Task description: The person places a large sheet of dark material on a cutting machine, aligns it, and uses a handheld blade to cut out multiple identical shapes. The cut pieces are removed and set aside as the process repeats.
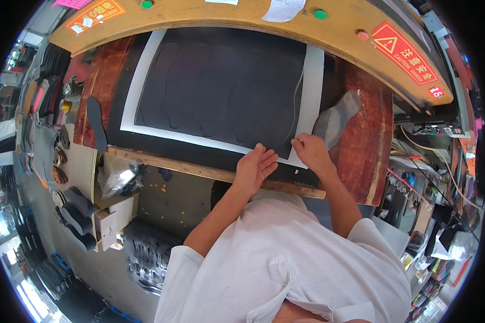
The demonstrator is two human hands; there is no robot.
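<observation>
Right at the black sheet [215, 86], both hands are at work! The left hand [255, 168] is wide, fingers loosely spread and palm partly up, at the sheet's near edge, gripping nothing that shows. The right hand [312, 153] is narrow, thumb and finger drawn together at the sheet's near right corner; whether they pinch it, I cannot tell.

The sheet lies flat, with a white panel [129, 102] showing along its left, near and right sides, perhaps as backing. Long curved outlines mark its face. Holding at the corner probably gives control of the edge without covering those lines.

Left of the sheet is a dark sole [96, 124]; right of it, a grey sole-shaped piece [337, 118], both probably set aside to keep the middle free.

Now the writing! Beyond the sheet, a yellow beam [210, 15] carries 2 printed warning stickers: 1 orange [98, 15], 1 red [404, 54] with a triangle. A small red number tag [436, 92] sits farther right, and a white paper [283, 9] bears script too small to read.
</observation>
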